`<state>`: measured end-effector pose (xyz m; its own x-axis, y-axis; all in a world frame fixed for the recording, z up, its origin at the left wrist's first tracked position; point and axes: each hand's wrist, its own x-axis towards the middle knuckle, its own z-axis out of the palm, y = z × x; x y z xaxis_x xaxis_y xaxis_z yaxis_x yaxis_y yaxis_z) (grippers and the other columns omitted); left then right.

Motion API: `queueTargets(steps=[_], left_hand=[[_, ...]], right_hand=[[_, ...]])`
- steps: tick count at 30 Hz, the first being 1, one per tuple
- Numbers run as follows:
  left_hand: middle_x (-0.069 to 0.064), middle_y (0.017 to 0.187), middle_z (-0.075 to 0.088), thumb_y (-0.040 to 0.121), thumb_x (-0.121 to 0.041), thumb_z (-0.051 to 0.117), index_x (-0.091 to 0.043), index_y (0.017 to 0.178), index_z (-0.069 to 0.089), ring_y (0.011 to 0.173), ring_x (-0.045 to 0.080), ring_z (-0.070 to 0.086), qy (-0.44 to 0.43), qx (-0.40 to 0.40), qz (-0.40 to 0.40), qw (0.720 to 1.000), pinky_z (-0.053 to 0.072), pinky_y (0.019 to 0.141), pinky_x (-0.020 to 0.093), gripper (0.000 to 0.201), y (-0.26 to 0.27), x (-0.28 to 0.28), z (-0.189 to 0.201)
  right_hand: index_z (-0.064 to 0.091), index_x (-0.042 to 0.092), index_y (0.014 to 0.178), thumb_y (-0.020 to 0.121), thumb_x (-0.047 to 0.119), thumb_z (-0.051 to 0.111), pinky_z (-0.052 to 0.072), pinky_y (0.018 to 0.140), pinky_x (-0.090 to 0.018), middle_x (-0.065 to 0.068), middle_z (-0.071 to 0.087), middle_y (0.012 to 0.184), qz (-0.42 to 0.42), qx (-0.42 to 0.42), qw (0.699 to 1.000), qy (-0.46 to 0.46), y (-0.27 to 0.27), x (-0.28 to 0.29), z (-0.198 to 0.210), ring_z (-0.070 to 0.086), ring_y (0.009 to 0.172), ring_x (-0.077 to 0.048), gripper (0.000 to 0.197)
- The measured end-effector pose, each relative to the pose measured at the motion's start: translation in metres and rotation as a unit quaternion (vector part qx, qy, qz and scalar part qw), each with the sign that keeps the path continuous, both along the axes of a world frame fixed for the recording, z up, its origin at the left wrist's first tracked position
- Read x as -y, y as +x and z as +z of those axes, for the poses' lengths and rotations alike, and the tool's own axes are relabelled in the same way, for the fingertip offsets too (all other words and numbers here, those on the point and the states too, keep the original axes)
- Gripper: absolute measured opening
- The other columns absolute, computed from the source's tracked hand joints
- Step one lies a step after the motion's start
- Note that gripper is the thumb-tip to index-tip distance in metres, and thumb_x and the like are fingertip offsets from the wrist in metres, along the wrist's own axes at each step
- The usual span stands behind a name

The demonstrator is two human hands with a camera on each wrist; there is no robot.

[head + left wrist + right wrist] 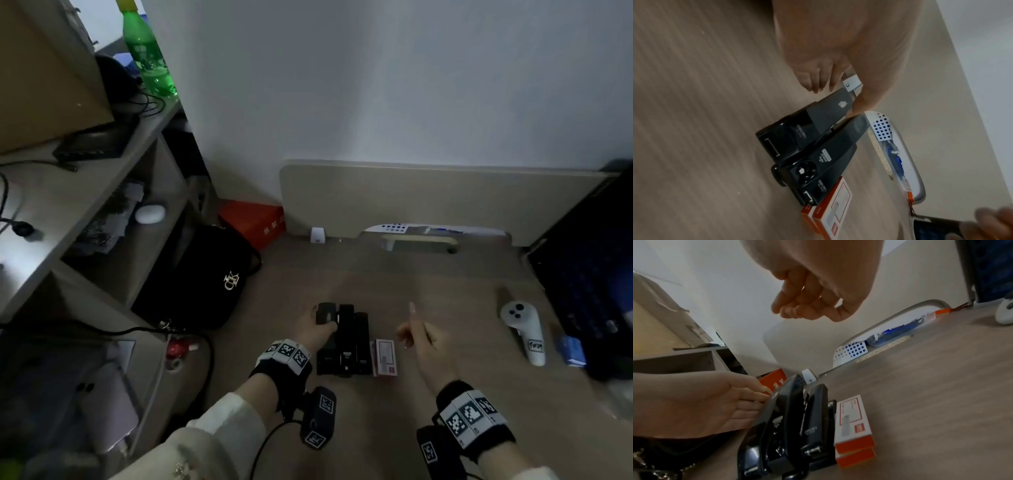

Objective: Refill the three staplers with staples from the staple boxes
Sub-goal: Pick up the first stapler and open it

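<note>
Left grip (pixel 317 330) grasps the leftmost "deli" stapler (pixel 797 128); right grip (pixel 419 334) hangs released.

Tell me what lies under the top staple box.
Under the top staple box lies a second staple box, stacked beneath it on the desk beside the staplers. Only its orange end shows; its face and anything beneath are covered.
</note>
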<state>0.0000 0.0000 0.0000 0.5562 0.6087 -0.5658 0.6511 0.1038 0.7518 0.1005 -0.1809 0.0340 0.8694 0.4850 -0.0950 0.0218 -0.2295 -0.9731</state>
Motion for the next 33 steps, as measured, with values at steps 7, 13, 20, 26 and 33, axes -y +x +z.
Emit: queueTargets(steps=[7, 13, 20, 26, 33], left_hand=[[0.012, 0.120, 0.065, 0.083, -0.015, 0.068, -0.011, 0.130, 0.052, 0.107, 0.029, 0.063, 0.036, -0.044, -0.027, 0.998, 0.053, 0.090, 0.035, 0.050, 0.003, 0.004, -0.015], [0.009, 0.116, 0.064, 0.078, -0.016, 0.073, -0.010, 0.129, 0.051, 0.089, 0.017, 0.058, 0.057, -0.051, -0.018, 0.997, 0.045, 0.071, 0.024, 0.056, 0.009, 0.006, -0.020], [0.005, 0.094, 0.065, 0.076, -0.009, 0.071, -0.010, 0.113, 0.065, 0.083, 0.020, 0.062, 0.028, -0.029, 0.046, 0.998, 0.049, 0.070, 0.027, 0.038, -0.003, 0.002, -0.023], [0.012, 0.095, 0.069, 0.075, -0.010, 0.072, -0.008, 0.100, 0.066, 0.088, 0.029, 0.067, 0.028, 0.001, 0.146, 0.989, 0.056, 0.080, 0.037, 0.025, -0.032, -0.006, -0.021], [0.010, 0.086, 0.070, 0.071, 0.005, 0.071, -0.009, 0.090, 0.067, 0.084, 0.027, 0.068, 0.047, 0.127, 0.170, 0.976, 0.055, 0.074, 0.035, 0.024, -0.073, 0.004, -0.001]], right_hand=[[0.065, -0.001, 0.064, 0.094, 0.038, 0.047, 0.046, 0.055, -0.014, -0.007, 0.061, 0.060, -0.015, -0.036, 0.999, -0.012, -0.006, -0.005, -0.015, 0.054, 0.053, -0.006, 0.052], [0.066, 0.005, 0.063, 0.098, 0.016, 0.046, 0.043, 0.055, -0.008, -0.007, 0.063, 0.063, -0.026, -0.037, 0.999, -0.010, -0.014, 0.006, -0.022, 0.053, 0.051, 0.004, 0.042], [0.067, 0.010, 0.061, 0.098, 0.018, 0.046, 0.043, 0.055, -0.009, 0.004, 0.065, 0.055, -0.034, -0.019, 0.999, -0.030, -0.023, 0.014, -0.023, 0.054, 0.052, 0.003, 0.043], [0.067, 0.001, 0.065, 0.097, 0.028, 0.047, 0.044, 0.055, -0.009, -0.010, 0.066, 0.064, -0.018, -0.034, 0.999, -0.018, -0.033, 0.016, -0.022, 0.055, 0.051, 0.002, 0.046], [0.067, -0.001, 0.069, 0.096, 0.032, 0.048, 0.046, 0.056, -0.012, -0.016, 0.065, 0.068, 0.017, -0.044, 0.999, -0.016, -0.038, 0.016, -0.019, 0.056, 0.054, -0.002, 0.046]])
